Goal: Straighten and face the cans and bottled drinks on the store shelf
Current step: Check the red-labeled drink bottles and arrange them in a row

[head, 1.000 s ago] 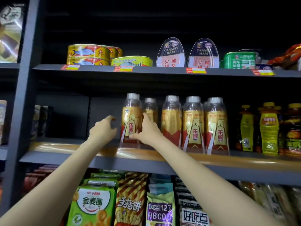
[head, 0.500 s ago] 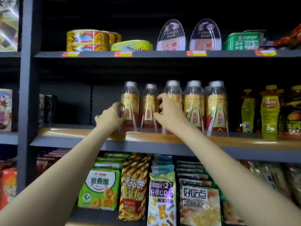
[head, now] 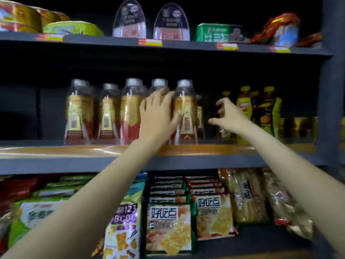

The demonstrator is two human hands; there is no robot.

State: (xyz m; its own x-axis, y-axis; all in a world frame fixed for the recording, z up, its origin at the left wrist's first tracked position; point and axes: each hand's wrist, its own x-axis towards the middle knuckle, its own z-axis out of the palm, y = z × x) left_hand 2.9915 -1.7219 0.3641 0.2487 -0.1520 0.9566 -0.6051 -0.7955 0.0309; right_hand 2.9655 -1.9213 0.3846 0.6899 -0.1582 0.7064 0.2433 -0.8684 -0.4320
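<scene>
Shifted rightward along the shelf (head: 168, 161): left hand (head: 156, 116) now flat on the fourth bottle (head: 158, 90), fingers straight, gripping nothing. Right hand (head: 230, 114) spread, empty, past the fifth bottle (head: 185, 113), short of the yellow bottles (head: 244, 109). Left bottles seemingly faced.

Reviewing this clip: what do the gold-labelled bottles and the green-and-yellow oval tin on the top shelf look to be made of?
Gold-labelled bottles: probably clear glossy plastic; the shoulders are see-through with highlights, under pale caps. Oval tin: likely printed metal; it has a low, rigid, shiny rim, though blur leaves this uncertain.
</scene>
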